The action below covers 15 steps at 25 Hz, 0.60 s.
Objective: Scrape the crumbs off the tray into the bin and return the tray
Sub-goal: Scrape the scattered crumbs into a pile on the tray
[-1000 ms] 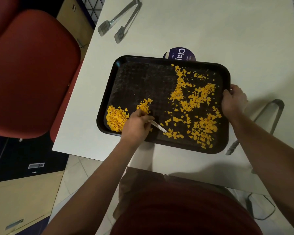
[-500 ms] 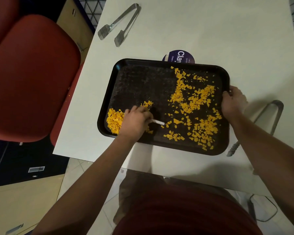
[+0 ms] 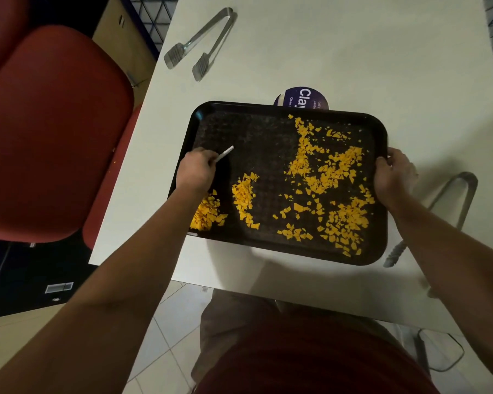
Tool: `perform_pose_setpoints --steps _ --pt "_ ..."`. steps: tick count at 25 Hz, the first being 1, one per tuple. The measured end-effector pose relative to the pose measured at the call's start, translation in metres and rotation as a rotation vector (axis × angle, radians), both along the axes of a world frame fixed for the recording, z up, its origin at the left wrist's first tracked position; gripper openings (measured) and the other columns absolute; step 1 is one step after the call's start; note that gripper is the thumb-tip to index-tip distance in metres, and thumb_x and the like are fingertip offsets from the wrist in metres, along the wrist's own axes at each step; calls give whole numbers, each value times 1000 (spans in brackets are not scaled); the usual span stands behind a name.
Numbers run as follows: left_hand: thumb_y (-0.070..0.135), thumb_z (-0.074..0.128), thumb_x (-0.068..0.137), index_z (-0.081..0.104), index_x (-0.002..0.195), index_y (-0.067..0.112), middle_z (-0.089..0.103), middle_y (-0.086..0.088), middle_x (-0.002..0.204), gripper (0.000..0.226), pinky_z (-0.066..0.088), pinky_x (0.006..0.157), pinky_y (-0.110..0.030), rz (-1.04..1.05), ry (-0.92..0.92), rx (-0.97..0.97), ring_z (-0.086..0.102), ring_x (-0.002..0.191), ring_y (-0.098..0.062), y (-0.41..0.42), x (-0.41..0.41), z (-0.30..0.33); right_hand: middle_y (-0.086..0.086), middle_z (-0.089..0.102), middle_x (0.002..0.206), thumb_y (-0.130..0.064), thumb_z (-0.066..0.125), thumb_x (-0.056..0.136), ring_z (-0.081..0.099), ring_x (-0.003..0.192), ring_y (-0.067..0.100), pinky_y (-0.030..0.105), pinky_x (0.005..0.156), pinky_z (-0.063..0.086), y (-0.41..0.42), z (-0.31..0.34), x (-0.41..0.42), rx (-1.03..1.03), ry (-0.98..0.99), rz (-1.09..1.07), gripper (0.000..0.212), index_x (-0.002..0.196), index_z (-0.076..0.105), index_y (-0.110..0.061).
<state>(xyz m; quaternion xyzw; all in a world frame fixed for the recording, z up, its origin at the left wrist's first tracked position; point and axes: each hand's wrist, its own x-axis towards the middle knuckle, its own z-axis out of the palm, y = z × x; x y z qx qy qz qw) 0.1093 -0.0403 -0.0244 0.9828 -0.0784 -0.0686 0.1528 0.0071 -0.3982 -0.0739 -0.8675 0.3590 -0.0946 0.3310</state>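
A black tray strewn with yellow-orange crumbs is seen lying on a white desk, its near edge close to the desk's front edge. The tray's right rim is gripped by the right hand, fingers curled over the edge. A thin white scraper is pinched in the curled fingers of the left hand, held over the tray's left side beside two gathered heaps of crumbs; part of the nearer heap is hidden by the left forearm. A round purple sticker is partly covered by the tray's far rim. Metal tongs are laid well beyond the tray, and a second pair of tongs just beside its right edge, behind the right arm. A red chair is drawn up at the desk's left side.
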Motion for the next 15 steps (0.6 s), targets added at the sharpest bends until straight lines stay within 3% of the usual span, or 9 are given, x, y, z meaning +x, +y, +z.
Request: perform_pose_setpoints --steps 7,11,15 --pt "8 60 86 69 110 13 66 -6 106 26 45 80 -30 -500 48 26 62 94 -25 8 -19 7 16 62 119 -38 35 78 53 113 37 44 100 39 0 -1 0 11 -4 -1 57 123 57 -11" --pt "11 56 89 67 114 15 64 -6 108 27 47 80 -33 -376 -70 47 61 97 -26 -7 5 8 16 61 121 -35 36 81 51 115 36 41 100 35 1 1 0 -5 8 5 54 124 56 -11" --pt "12 50 92 64 119 17 60 -3 117 31 45 86 -34 -383 34 80 56 106 -24 -31 8 7 16 61 121 -37 35 78 53 113 36 43 100 38 1 -1 -1 2 -1 -2 57 124 56 -11"
